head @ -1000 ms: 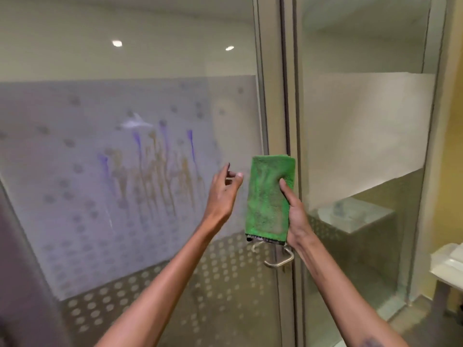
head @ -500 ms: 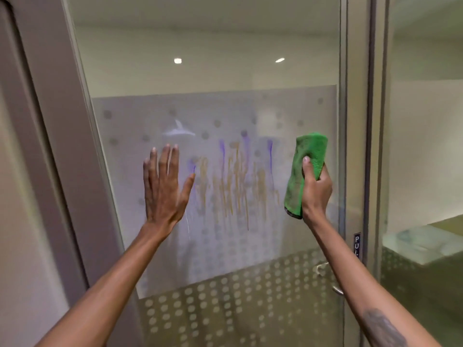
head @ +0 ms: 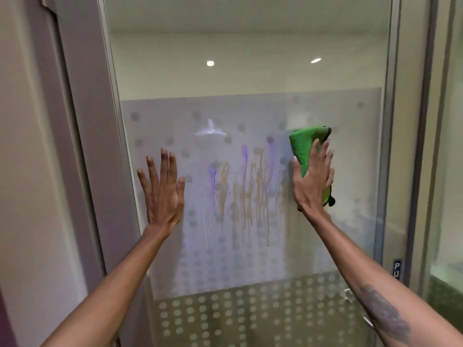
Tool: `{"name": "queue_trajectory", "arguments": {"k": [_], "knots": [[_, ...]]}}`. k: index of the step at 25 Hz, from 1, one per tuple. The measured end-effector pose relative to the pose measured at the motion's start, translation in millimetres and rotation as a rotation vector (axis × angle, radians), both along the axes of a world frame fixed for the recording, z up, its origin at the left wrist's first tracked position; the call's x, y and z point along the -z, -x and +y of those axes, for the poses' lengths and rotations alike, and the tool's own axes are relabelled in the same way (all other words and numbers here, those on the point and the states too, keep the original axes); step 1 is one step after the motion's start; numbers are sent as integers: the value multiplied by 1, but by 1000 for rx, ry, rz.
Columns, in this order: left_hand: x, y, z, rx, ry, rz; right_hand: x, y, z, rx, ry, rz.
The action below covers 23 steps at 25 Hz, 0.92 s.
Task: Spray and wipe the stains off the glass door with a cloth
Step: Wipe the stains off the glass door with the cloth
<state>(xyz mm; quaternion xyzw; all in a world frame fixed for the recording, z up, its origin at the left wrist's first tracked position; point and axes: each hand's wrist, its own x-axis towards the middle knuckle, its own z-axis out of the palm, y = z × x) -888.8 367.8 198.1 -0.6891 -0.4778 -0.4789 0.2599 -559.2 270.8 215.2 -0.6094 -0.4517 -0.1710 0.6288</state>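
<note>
The glass door (head: 250, 78) fills the view, with a frosted dotted band across its middle. Purple and orange stains (head: 246, 186) run down the frosted part in drips, with a white smear above them. My right hand (head: 313, 181) presses a folded green cloth (head: 307, 146) flat against the glass at the right edge of the stains. My left hand (head: 162, 189) lies flat on the glass to the left of the stains, fingers spread, holding nothing. No spray bottle is in view.
A grey door frame (head: 75, 146) stands at the left. A metal handle (head: 360, 309) shows low on the right, partly behind my right forearm, beside a small "PU" label (head: 397, 269). Another glass panel (head: 448, 171) adjoins at the far right.
My left hand went from beside the cloth to flat on the glass left of the stains. My right hand turned the cloth and pressed it onto the glass, higher up. The view shifted left.
</note>
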Motion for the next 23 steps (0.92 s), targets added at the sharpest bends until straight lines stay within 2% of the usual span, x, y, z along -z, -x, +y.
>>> {"name": "queue_trajectory", "arguments": {"k": [5,13,16,19,23], "knots": [[6,-4,13,-47,-85,-34,9,-8,8,44,27,-114],[8,-7,21,-107,-155,-29,1,-6,32,100,-119,-69],[8,-7,20,-109,-150,-22,-9,10,38,158,-117,-121],[8,-7,20,-104,-152,-20,-32,49,49,151,-149,-275],[9,-5,22,-93,-154,-15,-9,102,72,165,-207,-699]]}}
